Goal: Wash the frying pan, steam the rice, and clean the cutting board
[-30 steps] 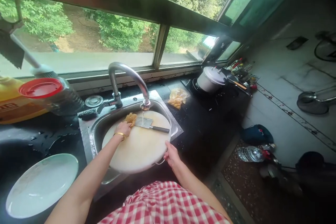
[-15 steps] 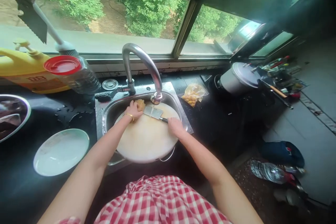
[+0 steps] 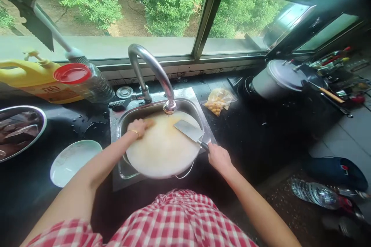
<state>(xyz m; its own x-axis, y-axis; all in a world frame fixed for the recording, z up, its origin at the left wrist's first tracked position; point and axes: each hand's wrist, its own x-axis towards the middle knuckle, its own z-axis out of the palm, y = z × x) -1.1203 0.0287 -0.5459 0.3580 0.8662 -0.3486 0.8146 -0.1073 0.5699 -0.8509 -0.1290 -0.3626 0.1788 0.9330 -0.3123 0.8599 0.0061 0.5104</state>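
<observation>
A round white cutting board lies across the sink, under the curved faucet. My right hand grips the black handle of a cleaver, its broad blade above the board's right side. At the board's left rim, my left hand, with a gold bracelet at the wrist, is closed around a yellow-brown sponge-like pad. The pad is blurred and partly covered by the fingers. Yellowish wet smears show on the board's surface.
The steel faucet arches over the board. Left are a white bowl, a metal basin of dark pieces, a red-lidded jar and a yellow jug. Right are a plastic bag and a pot.
My right hand has drawn the cleaver right and toward me, away from my left hand. My left hand has moved left and slightly nearer with the pad. The view has shifted slightly.
</observation>
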